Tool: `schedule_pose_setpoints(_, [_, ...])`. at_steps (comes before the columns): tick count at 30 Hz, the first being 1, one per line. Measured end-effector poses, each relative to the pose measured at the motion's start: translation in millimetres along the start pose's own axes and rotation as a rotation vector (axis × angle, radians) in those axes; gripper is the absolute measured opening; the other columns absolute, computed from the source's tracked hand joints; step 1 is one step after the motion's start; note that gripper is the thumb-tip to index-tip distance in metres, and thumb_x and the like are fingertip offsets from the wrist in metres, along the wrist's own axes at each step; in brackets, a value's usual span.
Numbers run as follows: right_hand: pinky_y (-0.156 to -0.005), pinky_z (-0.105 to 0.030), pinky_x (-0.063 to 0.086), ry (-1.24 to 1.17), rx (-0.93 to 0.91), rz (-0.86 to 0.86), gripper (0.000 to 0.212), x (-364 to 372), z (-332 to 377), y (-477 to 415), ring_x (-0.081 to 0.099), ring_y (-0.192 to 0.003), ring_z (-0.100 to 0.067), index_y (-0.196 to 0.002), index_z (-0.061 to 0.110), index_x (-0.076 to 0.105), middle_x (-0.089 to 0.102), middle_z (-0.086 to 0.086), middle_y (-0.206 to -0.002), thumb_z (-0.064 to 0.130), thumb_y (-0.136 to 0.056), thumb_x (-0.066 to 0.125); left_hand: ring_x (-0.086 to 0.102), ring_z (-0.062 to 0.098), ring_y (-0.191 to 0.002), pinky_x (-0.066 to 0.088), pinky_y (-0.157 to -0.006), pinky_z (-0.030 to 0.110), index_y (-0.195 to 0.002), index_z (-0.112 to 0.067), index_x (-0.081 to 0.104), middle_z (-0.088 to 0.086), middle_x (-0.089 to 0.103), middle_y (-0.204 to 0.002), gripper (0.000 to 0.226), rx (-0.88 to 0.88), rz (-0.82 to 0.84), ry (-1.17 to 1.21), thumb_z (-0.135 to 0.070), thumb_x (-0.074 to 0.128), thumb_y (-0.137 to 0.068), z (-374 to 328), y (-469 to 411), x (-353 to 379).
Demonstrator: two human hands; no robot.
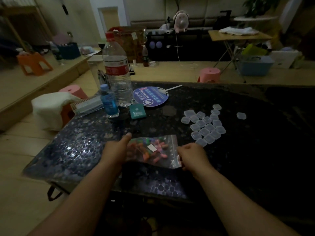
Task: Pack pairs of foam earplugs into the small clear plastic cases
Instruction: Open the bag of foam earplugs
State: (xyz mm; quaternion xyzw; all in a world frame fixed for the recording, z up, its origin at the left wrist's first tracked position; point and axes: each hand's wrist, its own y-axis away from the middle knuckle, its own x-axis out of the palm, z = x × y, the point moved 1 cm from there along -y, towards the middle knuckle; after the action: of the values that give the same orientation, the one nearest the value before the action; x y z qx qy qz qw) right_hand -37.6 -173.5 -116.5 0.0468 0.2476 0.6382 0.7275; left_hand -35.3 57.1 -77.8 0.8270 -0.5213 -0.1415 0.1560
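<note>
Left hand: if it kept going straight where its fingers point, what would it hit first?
The left hand, holding the earplug bag, would probably meet the small teal packet first, though depth is unclear.

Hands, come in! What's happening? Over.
Left hand and right hand hold the bag of earplugs, one each end. Cases lie beyond, untouched. Nothing blocking.

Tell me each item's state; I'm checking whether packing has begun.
zip bag: holds earplugs, seal unclear
left hand: holds the bag's left edge
right hand: pinches the bag's right edge
clear cases: closed, lying on table
large bottle: upright, capped
small blue bottle: upright, capped
</note>
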Motion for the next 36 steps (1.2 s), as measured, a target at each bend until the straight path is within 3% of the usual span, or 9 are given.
schedule_pose_setpoints(3, [-0.059,-0.036,0.051,0.166,-0.048,-0.002,0.019,3.9,-1.2,-2.2,0.063,-0.067,-0.026,-0.080,-0.002,0.073,0.071,-0.018,-0.075,0.016,-0.087,0.070,0.061,0.024,-0.052,0.057,-0.047,0.032,-0.094,0.007,0.068,0.018,0.065,-0.067,0.021,-0.023,0.050,-0.104,-0.012,0.063,-0.101,6.5,-6.8,-6.6])
schedule_pose_setpoints(6, [-0.074,-0.043,0.060,0.261,-0.072,-0.024,0.007,1.6,-1.5,-3.5,0.071,-0.080,-0.027,-0.081,0.011,0.074,0.074,-0.009,-0.080,0.014,-0.087,0.073,0.065,0.012,-0.052,0.051,-0.045,0.025,-0.099,-0.002,0.069,0.012,0.070,-0.076,0.011,0.215,0.112,-0.207,-0.012,0.067,-0.099,-0.9,-10.2,0.6])
schedule_pose_setpoints(11, [-0.077,-0.053,0.066,0.250,-0.031,-0.033,0.010,-13.2,-4.6,-5.2,0.074,-0.078,-0.030,-0.082,0.013,0.067,0.073,-0.010,-0.080,0.015,-0.089,0.073,0.070,0.019,-0.076,0.058,-0.063,0.038,-0.093,-0.017,0.059,0.010,0.071,-0.093,0.018,0.362,0.093,-0.337,-0.011,0.075,-0.089,-5.2,-22.6,9.8])
schedule_pose_setpoints(15, [-0.082,-0.058,0.064,0.205,-0.017,-0.016,0.011,-16.8,-3.4,-2.6,0.074,-0.084,-0.033,-0.085,0.013,0.065,0.073,-0.013,-0.086,0.013,-0.088,0.076,0.053,0.010,-0.114,0.048,-0.098,0.032,-0.129,-0.030,0.053,-0.005,0.049,-0.133,0.052,0.524,-0.019,-0.540,-0.027,0.082,-0.086,-4.3,-24.7,13.0])
schedule_pose_setpoints(17, [-0.081,-0.057,0.065,0.190,-0.009,0.000,0.008,-15.9,-4.5,-1.4,0.074,-0.083,-0.032,-0.088,0.013,0.067,0.074,-0.012,-0.086,0.007,-0.088,0.073,0.053,0.011,-0.108,0.043,-0.092,0.027,-0.124,-0.024,0.058,-0.002,0.050,-0.126,0.041,0.714,-0.108,-0.643,-0.020,0.076,-0.088,-9.9,-11.5,19.8])
schedule_pose_setpoints(19, [-0.078,-0.057,0.065,0.176,-0.013,0.021,0.010,-14.8,-6.8,-1.2,0.075,-0.077,-0.029,-0.082,0.013,0.072,0.075,-0.010,-0.079,0.005,-0.087,0.074,0.061,0.014,-0.096,0.049,-0.083,0.030,-0.104,-0.024,0.063,-0.002,0.060,-0.107,0.017,0.818,-0.004,-0.693,-0.018,0.071,-0.090,-8.0,8.0,34.8])
schedule_pose_setpoints(23, [-0.062,-0.039,0.061,0.111,-0.068,0.082,0.011,-12.5,-3.3,6.8,0.072,-0.070,-0.022,-0.087,0.011,0.076,0.078,-0.010,-0.078,0.006,-0.095,0.072,0.065,0.006,-0.078,0.057,-0.074,0.036,-0.094,-0.030,0.060,-0.007,0.068,-0.087,0.018,0.650,0.426,-0.794,-0.046,0.067,-0.094,17.0,42.6,72.9])
schedule_pose_setpoints(29, [-0.064,-0.033,0.057,-0.085,-0.024,0.269,0.037,-11.2,0.9,14.7,0.075,-0.073,-0.024,-0.104,0.009,0.079,0.081,-0.014,-0.089,-0.001,-0.102,0.043,0.063,0.009,-0.079,0.054,-0.075,0.035,-0.091,-0.024,0.059,-0.006,0.067,-0.083,0.031,0.574,0.340,-0.814,-0.053,0.069,-0.090,27.8,31.3,81.8])
schedule_pose_setpoints(36, [-0.059,-0.030,0.053,-0.252,0.093,0.253,0.023,-8.5,7.0,15.0,0.066,-0.061,-0.022,-0.095,0.006,0.075,0.071,-0.014,-0.079,0.016,-0.104,0.056,0.067,0.015,-0.078,0.054,-0.075,0.034,-0.078,-0.016,0.070,0.001,0.072,-0.079,0.023,0.603,0.376,-0.880,-0.026,0.060,-0.096,26.0,24.3,80.8])
